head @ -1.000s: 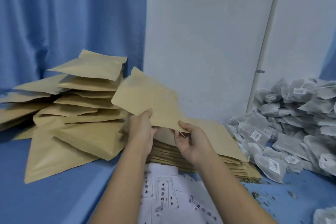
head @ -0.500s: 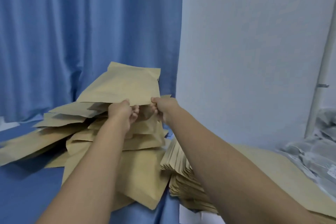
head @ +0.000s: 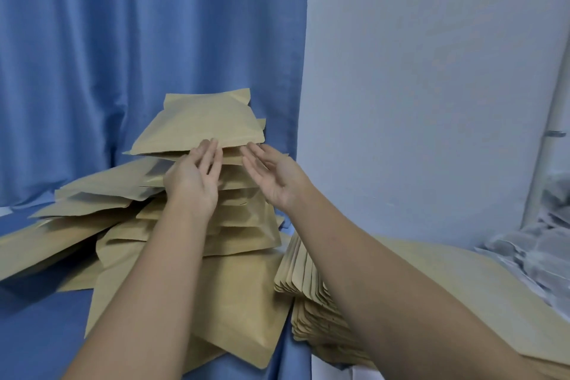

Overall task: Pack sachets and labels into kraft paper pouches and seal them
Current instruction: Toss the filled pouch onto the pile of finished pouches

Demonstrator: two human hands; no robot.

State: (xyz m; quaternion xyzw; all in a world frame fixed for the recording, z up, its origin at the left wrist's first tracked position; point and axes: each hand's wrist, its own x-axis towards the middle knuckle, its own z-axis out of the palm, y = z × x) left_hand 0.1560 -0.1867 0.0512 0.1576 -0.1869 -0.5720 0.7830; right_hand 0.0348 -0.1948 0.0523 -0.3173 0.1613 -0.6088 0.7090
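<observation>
Blue curtain [head: 123, 55] behind kraft pouches [head: 240, 302]; left hand [head: 192, 182] against top pouch [head: 200, 126], right hand [head: 274, 176] beside, both hands spread, empty.

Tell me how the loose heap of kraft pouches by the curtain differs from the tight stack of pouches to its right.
The heap sprawls, its pouches lying at mixed angles; the stack is tidy, with edges lined up. The heap's pouches look puffed, while those in the stack are flat and thin. The heap rises higher than the stack. Both are plain brown kraft paper and rest on the blue surface.
</observation>
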